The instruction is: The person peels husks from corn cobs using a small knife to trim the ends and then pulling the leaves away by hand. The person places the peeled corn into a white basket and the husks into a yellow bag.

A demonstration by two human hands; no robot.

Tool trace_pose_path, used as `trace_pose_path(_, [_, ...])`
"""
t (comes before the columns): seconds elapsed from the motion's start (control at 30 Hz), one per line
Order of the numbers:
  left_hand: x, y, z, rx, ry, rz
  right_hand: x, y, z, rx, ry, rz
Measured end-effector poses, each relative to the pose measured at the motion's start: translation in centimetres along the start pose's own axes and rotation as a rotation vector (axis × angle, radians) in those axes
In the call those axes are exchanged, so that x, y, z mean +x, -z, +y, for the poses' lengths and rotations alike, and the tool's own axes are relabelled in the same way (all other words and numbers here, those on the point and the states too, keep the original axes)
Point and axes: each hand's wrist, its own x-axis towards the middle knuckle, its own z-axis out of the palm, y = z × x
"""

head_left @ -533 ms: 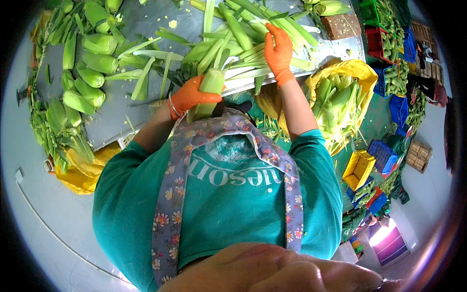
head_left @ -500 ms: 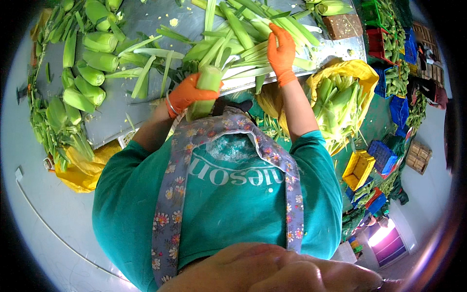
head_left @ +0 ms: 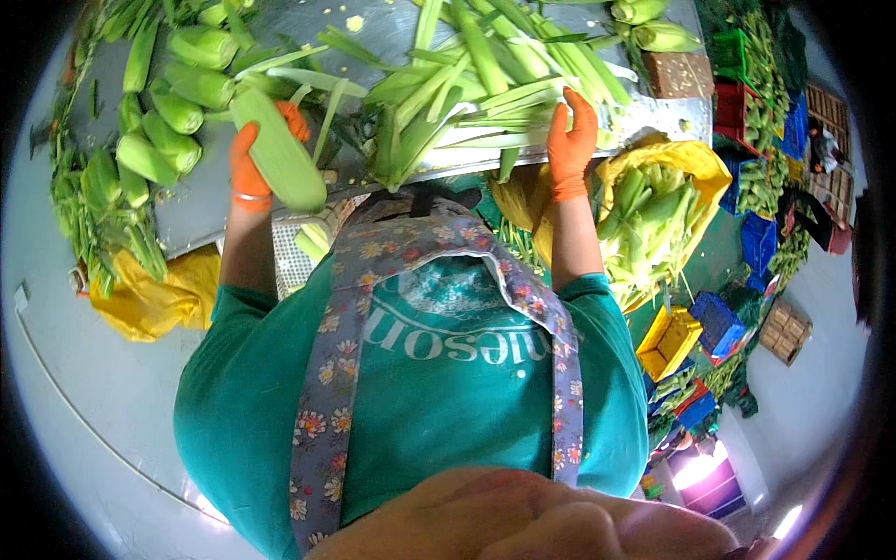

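Note:
My left hand (head_left: 250,166), in an orange glove, grips a green ear of corn (head_left: 278,149) still in its husk. The ear slants over the table's near edge, close to several other husked-in ears (head_left: 177,112) lying in rows at the left. My right hand (head_left: 571,145), also gloved in orange, holds nothing that I can see; its fingers are raised and the thumb stands apart. It hovers at the right end of a heap of loose green husk leaves (head_left: 467,93) that spreads over the metal table (head_left: 210,219).
A yellow sack (head_left: 714,168) stuffed with leaves stands right of my right arm. Another yellow sack (head_left: 168,299) hangs at the left. A brown block (head_left: 679,75) sits at the table's right end. Beyond lie a yellow crate (head_left: 669,343) and blue crates (head_left: 717,325).
My left hand has carried the corn leftward, away from the husk leaves and toward the rows of ears. My right hand has shifted slightly right and lower.

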Motion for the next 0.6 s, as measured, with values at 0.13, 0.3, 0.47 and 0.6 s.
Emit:
trace_pose_path(0.13, [-0.9, -0.5, -0.9, -0.014, 0.056, 0.026, 1.6, 0.4, 1.7, -0.181, 0.004, 0.059])
trace_pose_path(0.3, [-1.1, -0.1, -2.2, 0.125, 0.158, -0.056, 0.7, -2.4, 2.5, -0.231, -0.021, -0.237])
trace_pose_path(0.47, [-2.6, 4.6, -4.0, 0.09, 0.379, -0.185, -1.4, -3.5, 0.7, -0.338, 0.087, -0.206])
trace_pose_path(0.6, [-5.1, 5.5, -4.5, 0.109, 0.535, -0.345, -1.1, -3.9, -0.1, -0.439, 0.018, -0.26])
